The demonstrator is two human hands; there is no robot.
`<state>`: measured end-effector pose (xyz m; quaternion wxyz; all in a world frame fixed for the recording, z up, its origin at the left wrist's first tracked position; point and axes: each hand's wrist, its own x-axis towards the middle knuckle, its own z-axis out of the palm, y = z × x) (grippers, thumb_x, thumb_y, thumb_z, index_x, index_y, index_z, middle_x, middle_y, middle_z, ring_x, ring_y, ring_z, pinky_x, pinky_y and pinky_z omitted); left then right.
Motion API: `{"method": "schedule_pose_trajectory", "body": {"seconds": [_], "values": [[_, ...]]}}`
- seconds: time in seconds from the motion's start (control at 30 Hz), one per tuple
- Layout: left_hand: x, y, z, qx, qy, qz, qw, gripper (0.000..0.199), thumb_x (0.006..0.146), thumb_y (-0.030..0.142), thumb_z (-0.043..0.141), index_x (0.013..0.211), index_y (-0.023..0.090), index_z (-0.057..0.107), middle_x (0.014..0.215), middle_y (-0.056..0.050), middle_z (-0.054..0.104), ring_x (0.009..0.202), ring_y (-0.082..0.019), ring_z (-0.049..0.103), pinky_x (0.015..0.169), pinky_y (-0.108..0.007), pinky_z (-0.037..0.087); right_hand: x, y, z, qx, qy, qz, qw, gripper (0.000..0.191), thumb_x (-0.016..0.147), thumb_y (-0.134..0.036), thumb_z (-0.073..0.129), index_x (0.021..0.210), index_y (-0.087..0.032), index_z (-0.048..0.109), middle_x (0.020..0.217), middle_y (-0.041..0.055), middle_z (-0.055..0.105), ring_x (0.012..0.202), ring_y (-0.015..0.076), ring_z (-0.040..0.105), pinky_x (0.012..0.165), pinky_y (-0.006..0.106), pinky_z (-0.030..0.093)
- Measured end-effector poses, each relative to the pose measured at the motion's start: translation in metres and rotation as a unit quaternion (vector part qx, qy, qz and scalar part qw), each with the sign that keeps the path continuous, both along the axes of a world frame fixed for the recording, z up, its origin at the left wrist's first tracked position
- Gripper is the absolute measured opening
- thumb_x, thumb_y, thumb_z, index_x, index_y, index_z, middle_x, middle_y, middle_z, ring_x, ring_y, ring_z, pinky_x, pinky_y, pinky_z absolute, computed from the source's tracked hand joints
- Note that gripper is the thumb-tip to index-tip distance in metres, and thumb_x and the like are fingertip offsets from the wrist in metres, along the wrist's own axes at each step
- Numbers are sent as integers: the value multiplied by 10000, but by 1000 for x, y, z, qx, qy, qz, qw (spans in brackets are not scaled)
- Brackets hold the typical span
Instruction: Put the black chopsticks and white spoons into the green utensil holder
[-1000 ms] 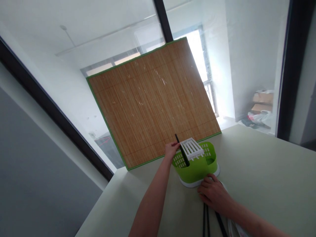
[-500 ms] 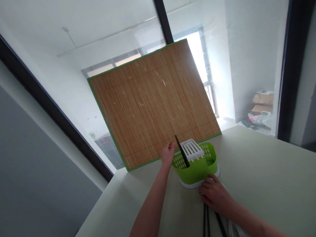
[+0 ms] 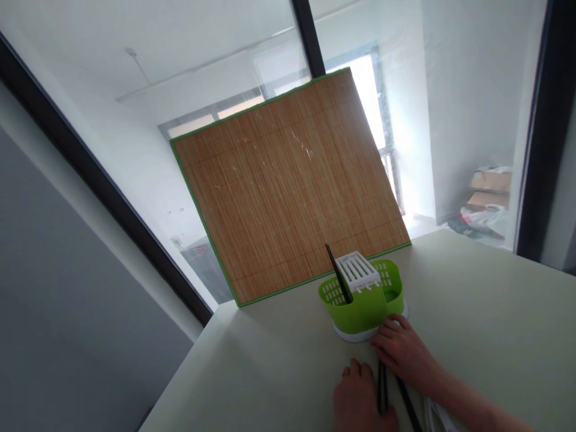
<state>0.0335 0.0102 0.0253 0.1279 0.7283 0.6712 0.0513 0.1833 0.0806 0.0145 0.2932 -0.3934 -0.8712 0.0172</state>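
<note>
A bright green holder [image 3: 360, 318] with lattice sides stands on a white base, and a white slatted rack [image 3: 357, 271] lies across its top. One pair of black chopsticks [image 3: 342, 282] leans in its left compartment. My right hand [image 3: 400, 348] is curled by the front of the base, fingers over the far ends of a second dark pair of chopsticks [image 3: 382, 387]. My left hand [image 3: 360, 393] is low in the view, closed, with thumb and fingers about that second pair. A black stick-like handle [image 3: 408, 403] runs out from under my right hand.
A bamboo mat [image 3: 292, 192] edged in green leans against the glass behind the holder. Near the bottom edge, a white item [image 3: 436, 417] lies partly under my right forearm. The pale table [image 3: 486, 312] extends to the right. Boxes [image 3: 490, 189] lie beyond the glass.
My left hand has come from the holder's left side down to the chopsticks in front. Those chopsticks, apart before, now lie together. My right hand has hardly moved, and the view has shifted slightly.
</note>
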Motion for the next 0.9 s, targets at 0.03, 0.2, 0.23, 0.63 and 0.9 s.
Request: {"method": "schedule_pose_trajectory", "body": {"seconds": [0.03,0.2,0.23,0.63,0.9], "values": [[2,1,2,-18,26,6,999,440,622,227,649,1049,123,628,1048,-188,610,956,-369,589,777,-494,487,0,0,-1,2,1,3,1000,195,899,-175,475,798,-221,636,802,24,651,857,208,542,943,423,265],[4,10,7,4,106,21,994,374,698,-25,426,962,64,677,910,-221,669,875,-357,649,731,-470,498,0,-1,0,6,8,12,1000,214,914,-175,449,819,-222,635,789,18,643,835,199,540,946,419,268],[2,11,6,13,114,19,993,380,709,-36,401,941,66,684,895,-218,675,867,-355,653,726,-466,498,0,-1,1,7,11,13,1000,216,914,-173,447,820,-223,636,786,18,642,833,198,540,945,419,269],[-16,6,26,-3,119,35,992,312,699,61,476,926,109,684,888,-171,702,861,-310,663,744,-398,490,3,-2,6,109,118,57,985,147,909,-173,479,931,-215,618,790,24,641,786,191,529,858,404,315],[-40,9,43,65,-137,32,988,96,658,190,559,690,176,648,677,-26,674,637,-167,610,573,-244,416,1,-10,8,68,139,71,985,217,896,-238,492,684,-200,514,623,-12,530,640,152,477,653,293,332]]}}
